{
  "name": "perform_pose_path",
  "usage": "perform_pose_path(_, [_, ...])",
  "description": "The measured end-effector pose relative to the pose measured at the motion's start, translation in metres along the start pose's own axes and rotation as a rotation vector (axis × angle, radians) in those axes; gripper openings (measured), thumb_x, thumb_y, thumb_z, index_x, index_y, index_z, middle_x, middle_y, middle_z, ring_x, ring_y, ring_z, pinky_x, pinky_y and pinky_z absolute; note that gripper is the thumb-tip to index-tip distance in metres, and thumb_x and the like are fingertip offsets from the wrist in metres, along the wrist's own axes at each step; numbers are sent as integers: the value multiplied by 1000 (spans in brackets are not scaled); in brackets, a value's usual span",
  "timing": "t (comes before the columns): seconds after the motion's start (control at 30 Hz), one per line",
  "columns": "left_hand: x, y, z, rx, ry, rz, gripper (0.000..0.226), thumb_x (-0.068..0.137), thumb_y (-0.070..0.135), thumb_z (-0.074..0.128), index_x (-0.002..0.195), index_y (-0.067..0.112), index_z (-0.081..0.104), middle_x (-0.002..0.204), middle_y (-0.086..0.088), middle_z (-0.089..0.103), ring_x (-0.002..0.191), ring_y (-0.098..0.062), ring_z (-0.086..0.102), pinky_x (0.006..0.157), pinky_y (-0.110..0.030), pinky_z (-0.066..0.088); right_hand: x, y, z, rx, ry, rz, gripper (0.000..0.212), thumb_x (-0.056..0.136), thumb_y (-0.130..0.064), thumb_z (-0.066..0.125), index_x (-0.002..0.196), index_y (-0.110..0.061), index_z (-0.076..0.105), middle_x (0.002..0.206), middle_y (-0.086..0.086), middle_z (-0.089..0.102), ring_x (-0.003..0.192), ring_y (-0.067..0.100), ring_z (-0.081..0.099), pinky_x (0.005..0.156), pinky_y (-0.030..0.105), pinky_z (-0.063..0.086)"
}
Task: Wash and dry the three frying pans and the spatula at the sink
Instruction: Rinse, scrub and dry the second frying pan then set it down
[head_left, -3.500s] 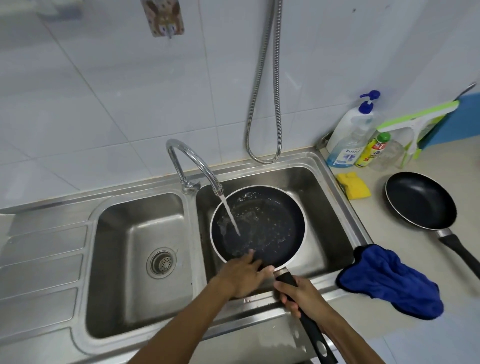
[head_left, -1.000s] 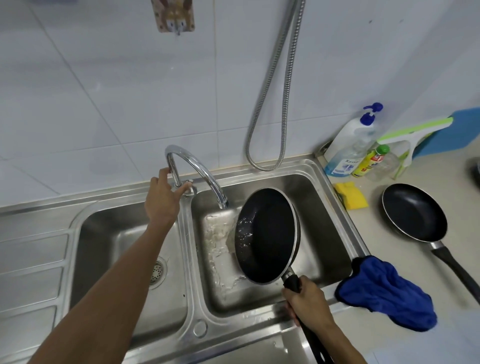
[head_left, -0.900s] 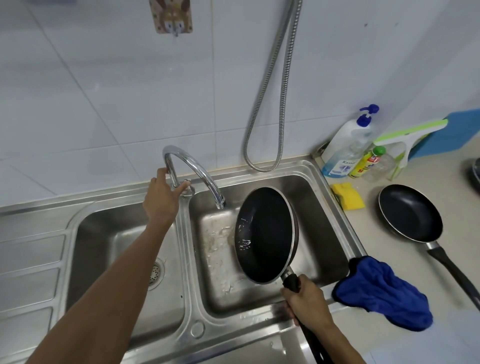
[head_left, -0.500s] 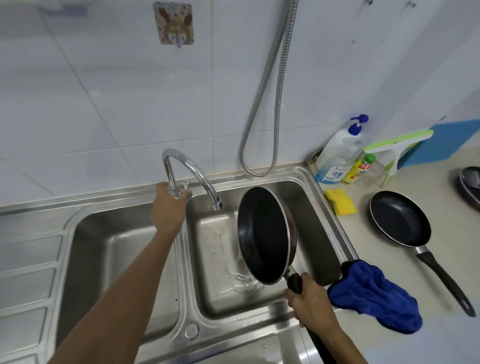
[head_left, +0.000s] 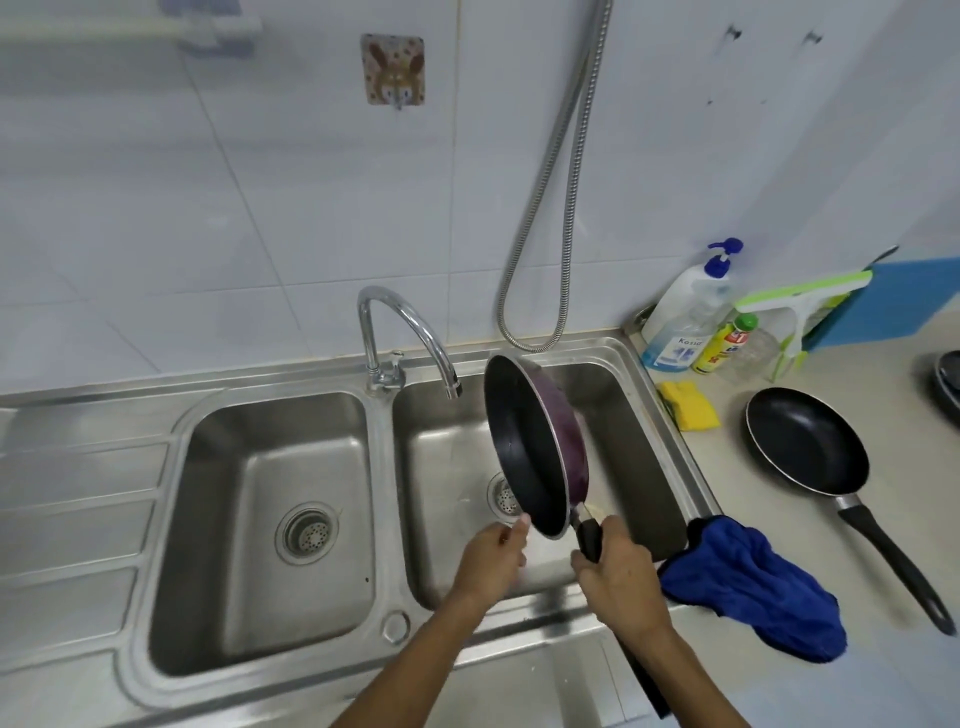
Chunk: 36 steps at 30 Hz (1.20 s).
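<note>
The frying pan (head_left: 524, 457) you are working on hangs over the right basin (head_left: 639, 441) of the sink (head_left: 382, 467), tipped up almost on edge, with its dark inside facing left and its purplish underside facing right. Your right hand (head_left: 618, 571) is wrapped firmly round the black handle just below the rim. Your left hand (head_left: 491, 564) sits at the pan's lower edge with its fingers loosely curled; it seems to touch the rim, but the blur there leaves that unsure. No water runs from the tap (head_left: 402, 322), so I judge this pan rinsed and draining. Drying comes next, and the blue cloth (head_left: 753, 587) lies ready on the sink's right edge, just beside your right hand. A second frying pan (head_left: 808, 447) rests face up on the counter (head_left: 893, 415); whether it is already washed cannot be told. By count: two pans in plain sight, a dark round object (head_left: 949, 382) cut off at the right edge that may be the third, no spatula visible, one cloth, one yellow sponge (head_left: 690, 413), two basins. On that showing, most of the job remains.
</note>
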<state>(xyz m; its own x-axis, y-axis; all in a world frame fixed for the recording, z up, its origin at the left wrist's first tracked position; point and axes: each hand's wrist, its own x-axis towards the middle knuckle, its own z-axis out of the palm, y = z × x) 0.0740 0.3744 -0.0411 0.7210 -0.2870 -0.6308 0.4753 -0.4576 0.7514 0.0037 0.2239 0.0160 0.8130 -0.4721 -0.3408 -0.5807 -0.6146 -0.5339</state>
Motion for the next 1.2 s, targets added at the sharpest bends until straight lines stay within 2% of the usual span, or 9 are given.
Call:
perform_pose_path(0.2, [-19,5,27,-450,-189,-220,70,92,75,45,98,13,76,87,-4,78,86,-23,73,94,-44,58,-10,-5,8,231,-126,103,21,93,-33,67,90,-14,58,69,9,71,55,19,68,53,32,58])
perform_pose_path(0.33, [-28,7,36,-657,-257,-290,65,85,76,59,81,11,71,58,-8,48,51,-24,53,57,-37,57,-14,-2,17,390,-132,186,45,101,-42,54,80,-3,65,60,10,71,46,21,65,45,26,50])
perform_pose_path(0.57, [-30,19,80,-530,-34,-401,57,84,71,64,68,17,61,47,-3,44,34,-15,38,36,-19,33,-7,32,33,427,-110,165,53,105,-44,34,77,-15,69,67,6,72,66,19,71,70,41,60])
perform_pose_path(0.7, [-30,29,106,-640,75,-380,41,79,51,83,85,12,75,77,-7,76,66,-22,71,59,-27,55,-2,44,25,453,-91,151,50,105,-35,32,83,-14,71,83,7,73,78,22,68,75,42,57])
perform_pose_path(0.8, [-27,33,122,-597,185,-285,36,77,44,84,84,10,76,86,-11,78,83,-27,76,72,-36,61,2,53,12,416,-40,72,46,105,-25,36,84,-6,72,82,9,70,75,23,63,74,39,54])
perform_pose_path(0.9, [-21,29,129,-514,276,-248,41,69,45,80,80,6,74,78,-13,76,77,-32,74,83,-50,62,5,68,-7,350,-48,-76,50,107,-32,35,79,-12,72,71,3,70,64,17,64,66,38,56])
perform_pose_path(1.0, [-32,37,129,-573,270,-271,29,86,27,81,81,3,66,67,-14,67,53,-24,66,63,-43,64,18,103,-36,90,9,-267,61,106,-53,18,75,-24,62,61,-3,65,55,10,63,54,33,55])
perform_pose_path(1.1, [-39,34,129,-613,244,-295,22,91,19,78,88,4,62,53,-6,57,37,-11,51,39,-22,49,41,159,-79,-392,164,-423,70,103,-58,2,101,-24,64,95,-4,70,80,13,63,65,28,51])
perform_pose_path(1.2, [-47,29,133,-633,244,-249,27,87,19,81,97,2,63,56,-5,48,39,-10,45,38,-20,43,61,226,-106,-585,147,-276,60,91,-71,36,140,-38,48,150,7,46,125,37,49,95,55,43])
